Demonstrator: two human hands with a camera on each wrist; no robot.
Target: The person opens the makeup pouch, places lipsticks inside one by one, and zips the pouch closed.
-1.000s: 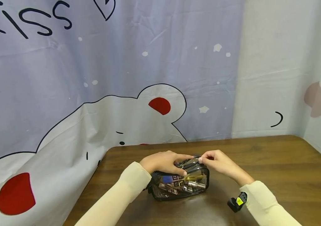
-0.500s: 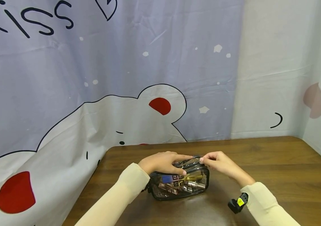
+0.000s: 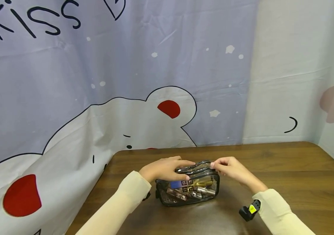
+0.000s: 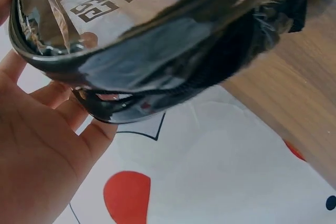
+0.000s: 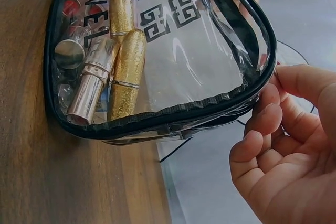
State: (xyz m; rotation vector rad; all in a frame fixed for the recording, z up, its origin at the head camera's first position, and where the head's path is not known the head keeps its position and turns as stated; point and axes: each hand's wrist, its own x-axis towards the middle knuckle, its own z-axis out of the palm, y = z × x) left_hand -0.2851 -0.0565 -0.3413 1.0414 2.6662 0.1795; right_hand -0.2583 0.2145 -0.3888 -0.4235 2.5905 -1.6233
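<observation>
A clear cosmetic bag (image 3: 163,195) with black piping and dark printed lettering stands upright on the table. Through its wall (image 5: 184,72) show two glittery gold tubes (image 5: 127,72), a pale metallic tube (image 5: 90,88) and a blue item (image 3: 175,184). My left hand (image 3: 164,168) holds the bag's top from the left, thumb on the front and fingers along the far side. At the upper right corner my right hand (image 3: 232,169) pinches the edge between thumb and index finger, its other fingers curled. What lies right between those fingertips is hidden.
The brown wooden table (image 3: 273,176) extends to both sides of the bag. Behind it hangs a printed cloth (image 3: 214,81) with a white cartoon animal and lettering. A small black wrist camera (image 3: 247,211) sits by the right sleeve.
My left hand has slid a little left along the bag's top, uncovering more of it. The right hand keeps its pinch at the corner, shifted slightly right. The head view has turned slightly.
</observation>
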